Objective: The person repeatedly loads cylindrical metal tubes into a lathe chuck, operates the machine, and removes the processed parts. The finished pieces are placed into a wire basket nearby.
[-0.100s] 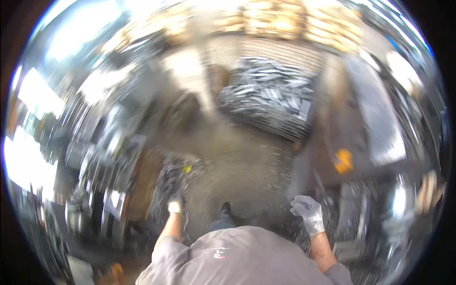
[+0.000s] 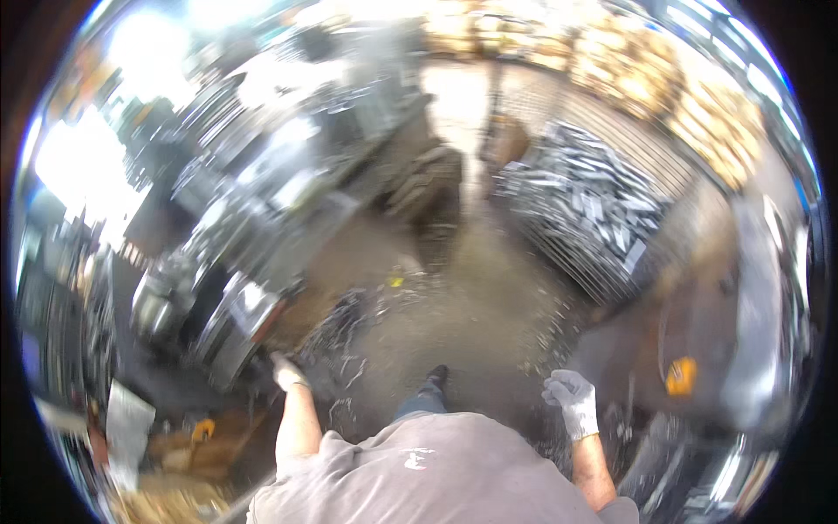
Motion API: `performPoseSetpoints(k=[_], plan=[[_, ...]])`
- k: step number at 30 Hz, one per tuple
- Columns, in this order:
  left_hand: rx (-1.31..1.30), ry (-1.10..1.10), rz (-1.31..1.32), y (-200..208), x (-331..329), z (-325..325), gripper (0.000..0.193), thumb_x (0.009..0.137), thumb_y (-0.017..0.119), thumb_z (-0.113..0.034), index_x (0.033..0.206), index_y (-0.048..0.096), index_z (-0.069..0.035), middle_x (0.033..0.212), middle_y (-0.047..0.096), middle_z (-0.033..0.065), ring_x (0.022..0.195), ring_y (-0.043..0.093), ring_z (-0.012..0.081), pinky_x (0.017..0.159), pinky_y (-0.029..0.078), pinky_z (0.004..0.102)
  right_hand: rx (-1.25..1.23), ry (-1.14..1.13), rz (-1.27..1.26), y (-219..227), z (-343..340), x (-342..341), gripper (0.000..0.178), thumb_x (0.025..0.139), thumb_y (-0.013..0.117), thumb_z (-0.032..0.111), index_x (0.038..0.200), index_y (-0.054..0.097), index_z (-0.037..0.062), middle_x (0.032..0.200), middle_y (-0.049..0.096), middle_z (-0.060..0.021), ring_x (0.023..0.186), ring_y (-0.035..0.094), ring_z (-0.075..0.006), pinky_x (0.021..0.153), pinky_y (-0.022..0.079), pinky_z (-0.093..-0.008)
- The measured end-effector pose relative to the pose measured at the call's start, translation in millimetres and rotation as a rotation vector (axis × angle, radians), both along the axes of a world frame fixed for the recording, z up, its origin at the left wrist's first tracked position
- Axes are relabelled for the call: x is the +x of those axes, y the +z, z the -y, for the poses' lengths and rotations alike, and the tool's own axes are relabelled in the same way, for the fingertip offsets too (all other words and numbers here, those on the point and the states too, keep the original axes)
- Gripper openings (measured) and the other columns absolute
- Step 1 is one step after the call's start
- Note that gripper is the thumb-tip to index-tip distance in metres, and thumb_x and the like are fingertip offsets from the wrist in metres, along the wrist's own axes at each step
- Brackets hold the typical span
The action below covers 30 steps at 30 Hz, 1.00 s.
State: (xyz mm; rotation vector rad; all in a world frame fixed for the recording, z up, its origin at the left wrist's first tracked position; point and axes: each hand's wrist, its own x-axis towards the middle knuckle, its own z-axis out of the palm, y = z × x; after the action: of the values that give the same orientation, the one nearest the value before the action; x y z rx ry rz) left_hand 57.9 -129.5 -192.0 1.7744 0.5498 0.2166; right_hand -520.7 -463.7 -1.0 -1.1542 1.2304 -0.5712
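Observation:
My right hand (image 2: 572,402), in a pale grey work glove with a white cuff, hangs beside my body on the right. Its fingers are loosely bent, with nothing seen in them. On the left, my left hand (image 2: 286,374) reaches out in a light glove, close to the lower end of a grey metal machine (image 2: 249,306). Motion smears its fingers, so whether it touches or holds anything is unclear. Below it, dark metal shavings (image 2: 336,323) lie on the floor.
A slatted metal crate (image 2: 567,253) heaped with shiny metal pieces (image 2: 594,188) stands ahead to the right. A yellow-orange object (image 2: 681,376) rests on a dark surface farther right. Stacked pale wooden pallets (image 2: 624,65) line the back. A small yellow scrap (image 2: 395,282) lies on the floor.
My view has turned left, so the crate and the yellow-orange object have shifted right in the picture. My left hand has moved outward to the left; my right hand stays nearly in place.

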Motion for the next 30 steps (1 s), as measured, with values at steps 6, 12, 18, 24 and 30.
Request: performPoseSetpoints(k=[6,12,18,24,30], plan=[[0.369,0.903,-0.294,53.5,-32.4,-358.7,0.052,0.109,0.047,-0.046,0.131,0.062,-0.001,0.131,0.071,0.0264,0.114,0.073,0.0435,0.094,0.062,0.0498,0.052,0.641,-0.114,-18.7,12.2,213.4,0.033,0.093,0.076,0.011,0.121,0.071,-0.007,0.102,0.08,-0.016,0.088,0.078,-0.0193,0.077,0.062,-0.0302],[0.86,0.696,-0.167,66.3,-72.0,-433.2,0.053,0.114,0.043,-0.033,0.145,0.052,0.008,0.143,0.062,0.0287,0.132,0.061,0.043,0.112,0.051,0.0484,-0.141,1.001,-0.309,-56.0,21.5,315.1,0.041,0.088,0.078,0.024,0.118,0.076,-0.0043,0.112,0.08,-0.0187,0.1,0.078,-0.0247,0.091,0.059,-0.0341],[1.124,0.45,-0.408,55.3,-16.9,-374.1,0.047,0.112,0.047,-0.029,0.146,0.056,0.002,0.142,0.065,0.0215,0.133,0.062,0.0325,0.11,0.051,0.0407,-0.258,1.08,-0.378,-57.8,25.0,355.4,0.037,0.088,0.077,0.032,0.113,0.08,0.0047,0.111,0.078,-0.0183,0.098,0.076,-0.0307,0.09,0.058,-0.0395],[0.919,0.071,-0.127,-3.9,34.6,-184.6,0.045,0.107,0.054,-0.029,0.142,0.059,0.0,0.132,0.069,0.0195,0.121,0.065,0.031,0.103,0.053,0.041,-0.43,1.206,-0.325,-94.3,67.3,365.5,0.036,0.087,0.068,0.037,0.105,0.079,0.007,0.106,0.078,-0.0185,0.099,0.073,-0.0392,0.089,0.057,-0.0486],[0.417,-0.428,-0.391,-51.9,28.3,4.5,0.044,0.103,0.061,-0.028,0.138,0.061,-0.002,0.122,0.072,0.0175,0.109,0.069,0.0295,0.096,0.055,0.0413,-0.277,1.175,-0.485,-133.8,153.3,358.0,0.038,0.083,0.076,0.036,0.108,0.08,0.0074,0.111,0.079,-0.0139,0.104,0.075,-0.0315,0.092,0.057,-0.0421]])
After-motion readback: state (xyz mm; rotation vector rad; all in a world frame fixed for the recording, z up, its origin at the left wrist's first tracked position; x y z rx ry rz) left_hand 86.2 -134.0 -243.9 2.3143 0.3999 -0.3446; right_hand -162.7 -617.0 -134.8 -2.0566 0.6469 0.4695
